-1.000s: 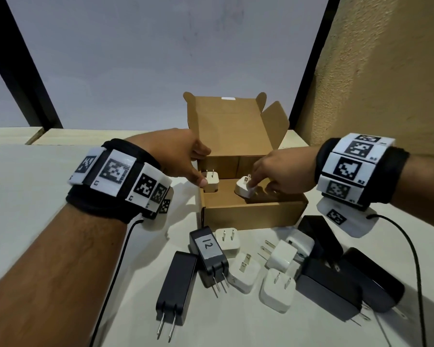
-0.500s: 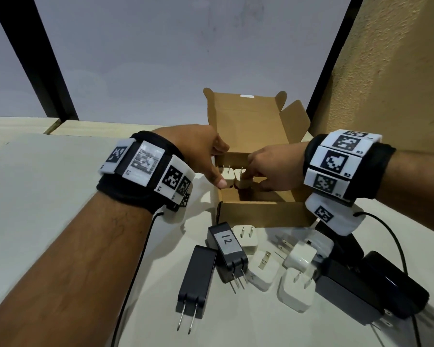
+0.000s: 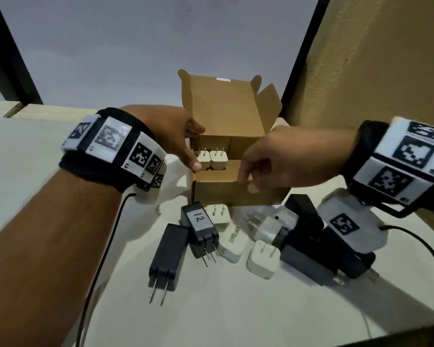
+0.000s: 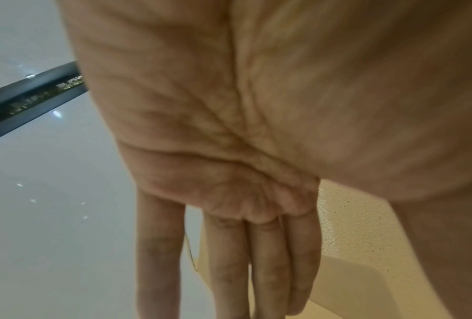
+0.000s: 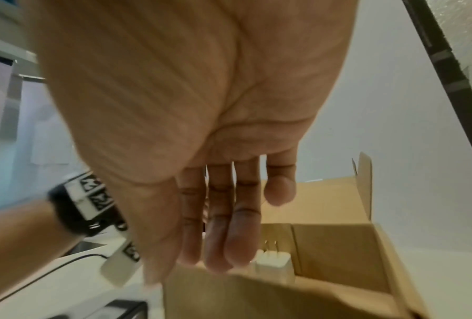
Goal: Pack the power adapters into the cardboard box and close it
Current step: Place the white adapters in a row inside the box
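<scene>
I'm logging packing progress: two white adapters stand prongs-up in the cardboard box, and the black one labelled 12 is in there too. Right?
Not quite. The two white adapters do stand prongs-up in the cardboard box, but the black adapter labelled 12 lies on the table in front of it, as the head view shows.

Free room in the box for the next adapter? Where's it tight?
Free: the cardboard box floor right of the two white adapters, toward its right wall. Bare table nearer than the pile. Tight: box's left corner by the left hand; the loose adapters in front.
</scene>
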`<state>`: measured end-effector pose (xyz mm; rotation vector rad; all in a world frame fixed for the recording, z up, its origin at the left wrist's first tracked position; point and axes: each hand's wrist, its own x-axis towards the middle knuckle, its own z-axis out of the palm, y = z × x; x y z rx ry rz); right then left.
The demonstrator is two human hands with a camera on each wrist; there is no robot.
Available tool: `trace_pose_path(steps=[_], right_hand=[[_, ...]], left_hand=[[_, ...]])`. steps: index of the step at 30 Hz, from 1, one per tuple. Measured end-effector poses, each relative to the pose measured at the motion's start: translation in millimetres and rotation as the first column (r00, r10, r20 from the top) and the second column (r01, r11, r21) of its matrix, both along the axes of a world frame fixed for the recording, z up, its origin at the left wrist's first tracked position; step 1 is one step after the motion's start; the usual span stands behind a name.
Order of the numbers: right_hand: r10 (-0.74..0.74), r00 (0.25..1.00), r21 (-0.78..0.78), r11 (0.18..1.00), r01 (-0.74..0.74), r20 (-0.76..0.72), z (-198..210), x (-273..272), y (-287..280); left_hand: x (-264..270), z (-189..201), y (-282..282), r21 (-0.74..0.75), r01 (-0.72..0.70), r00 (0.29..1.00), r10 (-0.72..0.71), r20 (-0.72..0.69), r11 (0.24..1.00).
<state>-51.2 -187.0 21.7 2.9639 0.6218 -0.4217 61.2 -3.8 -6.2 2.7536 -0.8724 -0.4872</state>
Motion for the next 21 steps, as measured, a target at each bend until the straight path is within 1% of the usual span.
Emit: trace_pose_path(steps=[3, 4, 6, 10, 12, 14, 16, 19, 20, 21], right_hand=[[0.026, 0.983, -0.033, 0.999, -0.033, -0.184, -7, -26, -7], [0.027, 0.976, -0.041, 0.998, -0.037, -0.217, -13, -30, -9], [0.023, 0.972, -0.046, 0.998, -0.035, -0.232, -24, -33, -13], [0.053, 0.977, -0.023, 0.998, -0.059, -0.207, -40, -29, -18], [0.081, 0.979, -0.014, 0.996, -0.085, -0.187, -42, -27, -18], [0.103, 0.981, 0.007, 0.995, -0.104, -0.167, -34, -26, -18], [0.1, 0.988, 0.085, 0.992, -0.09, -0.121, -17, -22, -18], [0.019, 1.0, 0.225, 0.974, -0.015, -0.015, 7, -7, -23], [-0.003, 1.0, 0.229, 0.973, -0.004, 0.029, 9, 2, -25], [-0.021, 0.997, 0.2, 0.98, 0.005, 0.075, 8, 12, -27]], left_hand=[[-1, 1, -1, 0.017, 0.004, 1.0, -0.004, 0.012, 1.0], [-1, 1, -2, 0.022, 0.002, 1.0, -0.003, 0.014, 1.0], [-3, 1, -3, 0.026, -0.006, 1.0, 0.005, 0.017, 1.0], [-5, 0, -3, 0.033, -0.023, 0.999, 0.022, 0.027, 0.999], [-5, 0, -3, 0.034, -0.03, 0.999, 0.029, 0.027, 0.999], [-4, 0, -4, 0.033, -0.035, 0.999, 0.035, 0.02, 0.999], [-4, -1, -5, 0.033, -0.034, 0.999, 0.034, 0.011, 0.999], [-4, -2, -4, 0.043, -0.03, 1.0, 0.03, 0.004, 0.999], [-4, -3, -4, 0.049, -0.024, 1.0, 0.024, 0.003, 0.999], [-3, -3, -4, 0.05, -0.022, 1.0, 0.021, 0.009, 0.999]])
